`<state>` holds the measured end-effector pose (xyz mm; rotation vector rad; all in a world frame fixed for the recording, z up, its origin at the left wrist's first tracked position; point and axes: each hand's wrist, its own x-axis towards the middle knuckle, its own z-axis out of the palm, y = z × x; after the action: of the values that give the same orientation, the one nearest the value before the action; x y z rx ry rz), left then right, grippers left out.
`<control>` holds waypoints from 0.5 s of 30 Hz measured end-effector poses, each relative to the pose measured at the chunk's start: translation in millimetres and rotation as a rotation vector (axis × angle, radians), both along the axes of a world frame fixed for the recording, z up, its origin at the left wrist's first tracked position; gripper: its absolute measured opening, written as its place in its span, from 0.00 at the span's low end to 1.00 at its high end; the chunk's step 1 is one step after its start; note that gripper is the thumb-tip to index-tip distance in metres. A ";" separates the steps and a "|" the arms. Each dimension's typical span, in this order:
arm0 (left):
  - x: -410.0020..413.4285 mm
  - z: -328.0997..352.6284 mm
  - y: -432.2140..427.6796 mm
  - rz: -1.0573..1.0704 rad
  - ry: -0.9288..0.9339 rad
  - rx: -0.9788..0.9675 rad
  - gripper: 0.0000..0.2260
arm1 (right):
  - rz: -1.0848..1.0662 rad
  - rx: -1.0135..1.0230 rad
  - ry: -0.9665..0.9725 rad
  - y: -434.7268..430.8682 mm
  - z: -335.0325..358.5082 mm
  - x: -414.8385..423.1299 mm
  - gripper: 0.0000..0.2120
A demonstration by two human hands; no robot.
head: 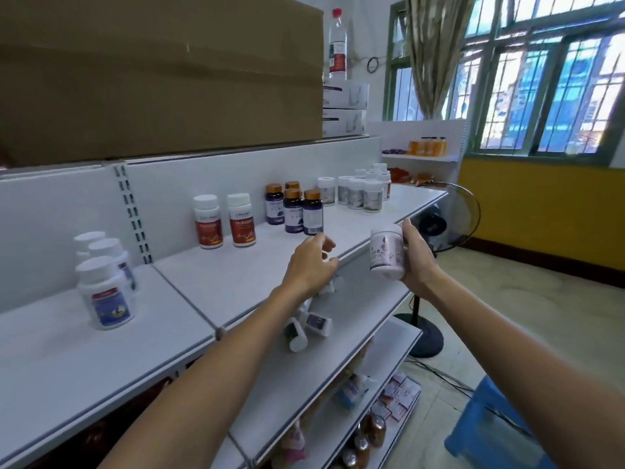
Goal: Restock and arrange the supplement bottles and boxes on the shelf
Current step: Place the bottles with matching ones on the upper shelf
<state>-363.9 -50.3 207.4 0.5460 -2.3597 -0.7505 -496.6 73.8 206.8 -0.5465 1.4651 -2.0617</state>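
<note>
My right hand [417, 255] grips a white jar with a pale pink label [387, 253], held in the air just off the front edge of the top shelf [236, 282]. My left hand [313, 262] hovers over that edge with loosely curled fingers and holds nothing. On the shelf stand white bottles with blue labels [105, 292], two red-labelled bottles [225, 221], dark purple bottles with gold caps [297, 208] and a cluster of small white bottles [358, 192]. On the shelf below, two small bottles [307, 328] lie on their sides under my left forearm.
A large cardboard box [159, 72] sits on top of the unit, with white boxes [345, 110] and a water bottle [337, 45] beside it. A standing fan [443, 218] and a blue stool [490, 428] are on the floor at the right. Lower shelves hold more goods.
</note>
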 end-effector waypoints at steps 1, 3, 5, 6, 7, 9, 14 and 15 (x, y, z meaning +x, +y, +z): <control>-9.6 -0.3 -0.6 -0.004 -0.003 -0.005 0.12 | -0.012 0.003 0.008 -0.2 -0.5 -8.9 0.17; -29.5 -1.5 -1.3 -0.012 -0.008 -0.017 0.12 | -0.020 0.004 0.030 -0.9 -2.5 -27.6 0.16; -51.6 -3.1 -2.0 -0.018 -0.006 -0.031 0.11 | -0.011 -0.007 0.049 -1.0 -4.5 -47.6 0.15; -63.7 -3.7 -1.9 -0.019 -0.006 -0.034 0.11 | 0.001 -0.015 0.058 -0.9 -5.4 -59.6 0.14; -76.6 -4.5 -1.8 -0.015 -0.007 -0.038 0.11 | 0.018 -0.033 0.060 -0.7 -6.1 -72.7 0.13; -105.7 -5.3 -1.3 0.003 -0.008 -0.046 0.11 | 0.054 -0.065 0.058 -0.1 -6.5 -101.8 0.13; -182.3 -7.7 3.5 0.061 -0.004 -0.018 0.11 | 0.196 -0.071 0.144 2.2 1.3 -177.2 0.19; -196.0 -7.7 5.0 0.073 -0.005 -0.016 0.11 | 0.205 -0.051 0.161 2.3 3.3 -191.8 0.23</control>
<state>-559.9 -45.3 199.7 0.6248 -2.3350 -0.6979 -688.3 76.1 210.1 -0.8636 1.3841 -1.9351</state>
